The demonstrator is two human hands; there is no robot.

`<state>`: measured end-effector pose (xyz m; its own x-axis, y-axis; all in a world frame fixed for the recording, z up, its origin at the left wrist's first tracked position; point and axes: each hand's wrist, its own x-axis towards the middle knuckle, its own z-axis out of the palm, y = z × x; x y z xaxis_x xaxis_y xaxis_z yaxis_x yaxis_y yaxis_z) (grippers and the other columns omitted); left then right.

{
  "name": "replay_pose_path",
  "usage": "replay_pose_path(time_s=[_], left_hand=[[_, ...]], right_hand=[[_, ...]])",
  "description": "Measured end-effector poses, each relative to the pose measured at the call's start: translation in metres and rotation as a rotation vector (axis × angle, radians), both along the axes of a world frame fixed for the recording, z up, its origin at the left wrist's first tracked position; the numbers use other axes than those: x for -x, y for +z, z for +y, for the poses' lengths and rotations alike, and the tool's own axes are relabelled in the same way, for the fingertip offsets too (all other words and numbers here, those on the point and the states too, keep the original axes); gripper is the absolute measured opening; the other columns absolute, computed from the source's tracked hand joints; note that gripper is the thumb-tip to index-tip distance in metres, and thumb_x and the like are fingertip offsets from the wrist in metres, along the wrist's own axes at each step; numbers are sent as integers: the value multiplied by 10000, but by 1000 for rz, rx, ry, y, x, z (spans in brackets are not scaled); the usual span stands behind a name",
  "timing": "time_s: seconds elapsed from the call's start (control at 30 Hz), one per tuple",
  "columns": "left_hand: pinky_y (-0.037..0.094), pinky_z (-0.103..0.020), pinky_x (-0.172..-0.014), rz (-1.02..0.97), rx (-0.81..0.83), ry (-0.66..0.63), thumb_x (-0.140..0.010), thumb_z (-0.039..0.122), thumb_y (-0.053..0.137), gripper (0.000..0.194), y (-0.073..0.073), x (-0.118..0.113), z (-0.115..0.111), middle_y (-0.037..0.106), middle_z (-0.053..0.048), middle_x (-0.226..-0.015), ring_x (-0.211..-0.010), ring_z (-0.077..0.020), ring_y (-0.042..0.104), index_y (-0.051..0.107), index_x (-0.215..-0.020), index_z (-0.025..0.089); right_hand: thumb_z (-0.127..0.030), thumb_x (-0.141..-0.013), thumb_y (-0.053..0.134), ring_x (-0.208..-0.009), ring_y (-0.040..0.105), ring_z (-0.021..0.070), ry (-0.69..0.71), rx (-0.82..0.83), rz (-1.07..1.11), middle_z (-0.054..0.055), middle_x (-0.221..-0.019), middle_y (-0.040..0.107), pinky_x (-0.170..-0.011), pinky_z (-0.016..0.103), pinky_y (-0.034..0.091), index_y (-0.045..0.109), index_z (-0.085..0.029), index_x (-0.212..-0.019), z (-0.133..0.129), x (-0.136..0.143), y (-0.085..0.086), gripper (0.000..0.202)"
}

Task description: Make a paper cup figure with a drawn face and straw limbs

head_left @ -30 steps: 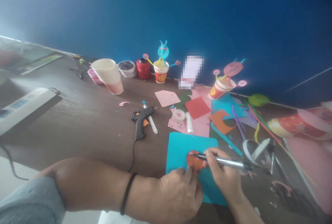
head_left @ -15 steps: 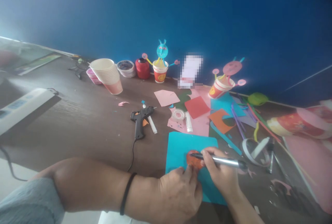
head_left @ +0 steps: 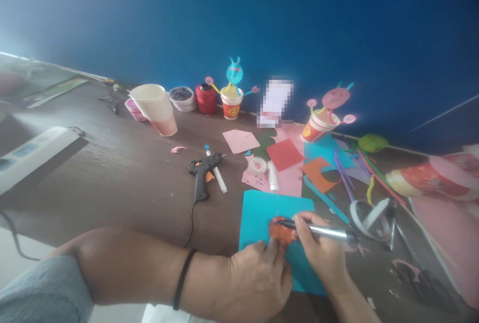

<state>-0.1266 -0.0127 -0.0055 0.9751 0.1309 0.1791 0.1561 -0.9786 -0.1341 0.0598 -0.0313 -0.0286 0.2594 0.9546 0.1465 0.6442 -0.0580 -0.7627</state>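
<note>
An orange paper disc (head_left: 280, 230) lies on a sheet of turquoise paper (head_left: 258, 208) at the table's near side. The fingertips of my left hand (head_left: 262, 275) press the disc down at its lower edge, fingers together and partly curled. My right hand (head_left: 322, 245) is closed round a silver and black marker pen (head_left: 327, 232), held nearly level. The pen's dark tip meets the upper part of the disc. Any marks there are too small to make out.
A black glue gun (head_left: 202, 173) lies left of the sheet, its cord running towards me. Stacked paper cups (head_left: 159, 111) and two decorated cups, one with a turquoise face (head_left: 231, 103), stand behind. Paper scraps, tape (head_left: 257, 164) and pipe cleaners (head_left: 342, 170) lie around. A power strip (head_left: 37, 156) is far left.
The pen tip has shifted slightly right across the disc, and my right hand moved with it. My left hand stays in place on the disc.
</note>
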Motion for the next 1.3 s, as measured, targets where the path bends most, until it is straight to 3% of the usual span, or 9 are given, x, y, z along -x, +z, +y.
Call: replay_pose_path(time_s=[0.67, 1.07, 1.3], left_hand=[[447, -358, -664, 23, -1, -15, -813, 217, 512, 239, 0, 0, 1, 605, -220, -1141, -1012, -312, 583, 607, -982, 78], [438, -352, -640, 16, -8, -24, -825, 220, 493, 281, 2, 0, 2, 575, -259, -1182, -1039, -324, 575, 596, -1025, 51], [446, -357, -642, 17, -5, -19, -809, 210, 513, 265, 3, -1, 1, 590, -235, -1167, -1042, -334, 570, 620, -999, 60]], right_hand=[[-383, -881, 477, -465, 622, 143, 29, -8, 10, -31, -508, 605, -481, 215, 484, 580, -209, -721, -1, 0, 0, 258], [-381, -882, 488, -463, 623, 142, -35, -21, 21, -32, -506, 620, -496, 220, 485, 581, -212, -726, -1, 0, 1, 248], [-375, -879, 495, -470, 629, 137, 12, -26, 6, -32, -514, 622, -487, 209, 485, 581, -209, -730, -1, -1, 0, 239]])
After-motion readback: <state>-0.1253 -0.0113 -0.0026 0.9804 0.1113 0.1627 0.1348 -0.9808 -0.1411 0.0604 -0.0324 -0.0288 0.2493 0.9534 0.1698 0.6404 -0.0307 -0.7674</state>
